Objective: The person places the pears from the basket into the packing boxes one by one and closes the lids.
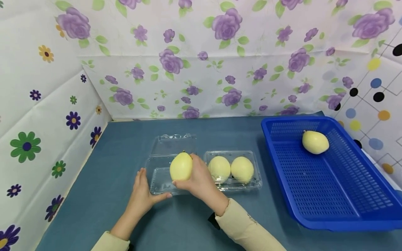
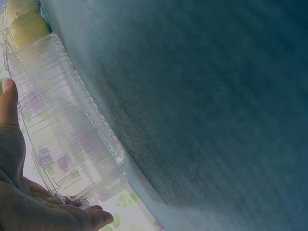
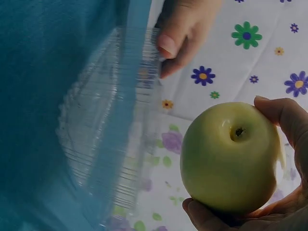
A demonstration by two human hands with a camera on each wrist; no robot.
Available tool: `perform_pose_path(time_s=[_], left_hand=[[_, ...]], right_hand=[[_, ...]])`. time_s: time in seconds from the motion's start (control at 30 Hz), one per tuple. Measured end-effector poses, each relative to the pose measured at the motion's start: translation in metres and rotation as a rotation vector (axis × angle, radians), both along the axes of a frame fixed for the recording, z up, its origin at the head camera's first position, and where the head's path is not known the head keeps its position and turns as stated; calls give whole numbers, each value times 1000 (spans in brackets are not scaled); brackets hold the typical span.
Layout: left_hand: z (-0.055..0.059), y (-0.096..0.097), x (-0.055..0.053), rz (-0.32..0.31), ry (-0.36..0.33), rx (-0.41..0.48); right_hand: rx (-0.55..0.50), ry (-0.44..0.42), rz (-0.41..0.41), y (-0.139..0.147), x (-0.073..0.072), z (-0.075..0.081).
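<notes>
My right hand (image 1: 203, 179) holds a pale yellow pear (image 1: 181, 167) over an open clear plastic clamshell box (image 1: 159, 177). Thumb and fingers span the pear's sides in the right wrist view, its dark-centred hollow facing the camera. The box's lid (image 1: 172, 143) lies folded back toward the wall. At the box's left front corner rests my left hand (image 1: 142, 195), its fingers straight along the left side and its thumb stretched along the front edge. The left wrist view shows that hand (image 2: 33, 207) against the ribbed box wall (image 2: 72, 120).
Right of the open box stands a second clear box (image 1: 258, 183) with two pears (image 1: 230, 169) in it. A blue plastic basket (image 1: 284, 188) on the right contains one pear (image 1: 315, 142). Flowered sheets (image 1: 201, 83) border the blue-grey table (image 1: 110, 157).
</notes>
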State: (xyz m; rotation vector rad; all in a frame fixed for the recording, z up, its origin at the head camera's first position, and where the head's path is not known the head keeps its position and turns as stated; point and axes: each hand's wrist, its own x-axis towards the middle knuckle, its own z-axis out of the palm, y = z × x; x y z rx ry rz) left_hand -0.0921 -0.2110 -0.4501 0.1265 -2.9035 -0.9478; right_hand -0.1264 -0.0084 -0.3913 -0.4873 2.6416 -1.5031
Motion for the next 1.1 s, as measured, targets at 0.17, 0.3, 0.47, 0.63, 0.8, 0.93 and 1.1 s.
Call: perform_pose_path(time_s=[0.17, 0.3, 0.47, 0.63, 0.8, 0.93, 1.1], left_hand=[[0, -1, 0, 2, 1, 2], [0, 0, 0, 0, 22, -1], [-2, 0, 1, -1, 44, -5], [-1, 0, 1, 6, 33, -3], [0, 0, -1, 15, 19, -3], [0, 0, -1, 20, 0, 4], [0, 0, 0, 27, -5, 9]], right_hand=[[36, 34, -21, -8, -5, -12], [73, 59, -28, -15, -6, -19], [145, 95, -38, -21, -7, -25], [203, 145, -48, -23, -9, -30], [291, 195, -56, -26, -9, -33], [394, 216, -64, -30, -9, -35], [514, 286, -63, -34, -9, -39]])
